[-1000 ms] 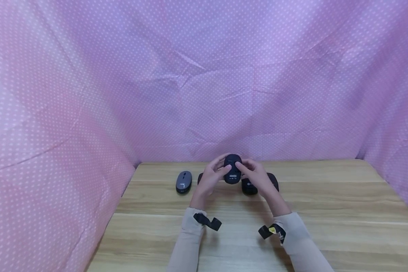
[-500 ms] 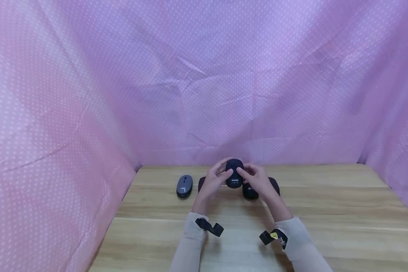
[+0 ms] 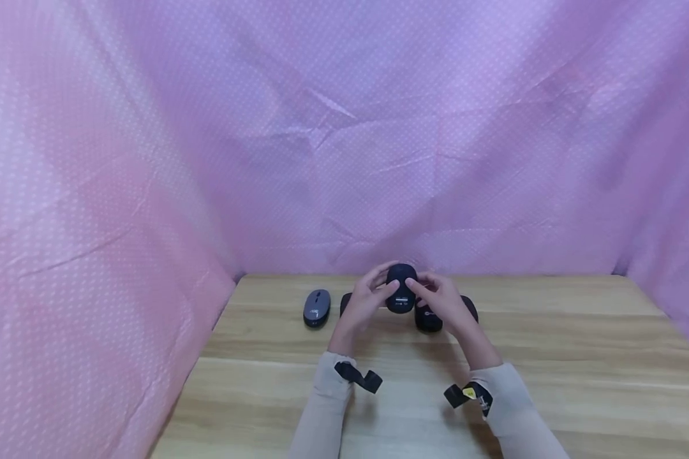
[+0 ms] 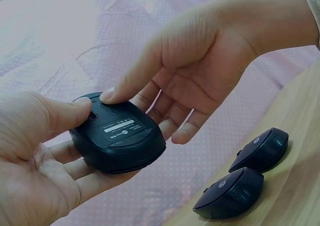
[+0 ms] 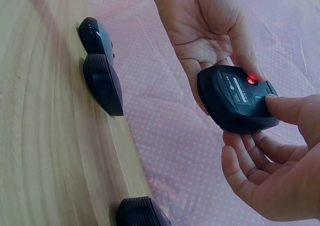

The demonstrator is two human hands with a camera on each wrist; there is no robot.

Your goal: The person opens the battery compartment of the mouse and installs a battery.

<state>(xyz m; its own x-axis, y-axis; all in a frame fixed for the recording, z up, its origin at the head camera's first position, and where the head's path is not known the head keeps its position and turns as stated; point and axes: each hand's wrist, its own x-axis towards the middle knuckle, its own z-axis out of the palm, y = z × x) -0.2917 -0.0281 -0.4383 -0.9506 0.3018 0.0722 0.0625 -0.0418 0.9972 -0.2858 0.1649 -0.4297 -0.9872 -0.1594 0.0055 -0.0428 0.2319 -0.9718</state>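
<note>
Held up above the table's far part is a black computer mouse [image 3: 401, 301], its underside with a white label facing me. My left hand [image 3: 363, 307] pinches it from the left, thumb on the underside and fingers beneath. From the other side my right hand [image 3: 446, 306] grips it, the thumb [image 5: 280, 107] pressing near a small recessed panel. A red light [image 5: 251, 80] glows at the sensor, close to the left thumb's tip in the right wrist view. The mouse's top is hidden.
On the wooden table [image 3: 413, 414], a grey mouse [image 3: 317, 308] lies to the left. One black mouse [image 3: 345, 302] is partly covered by the left hand. Two more black mice, a nearer one [image 3: 428, 320] and one farther right [image 3: 469, 307], lie by the right hand. Pink dotted cloth [image 3: 344, 159] surrounds the table.
The head view has shifted slightly, so everything appears a little farther right. Both hands keep the same hold on the mouse, with the thumbs in about the same places.
</note>
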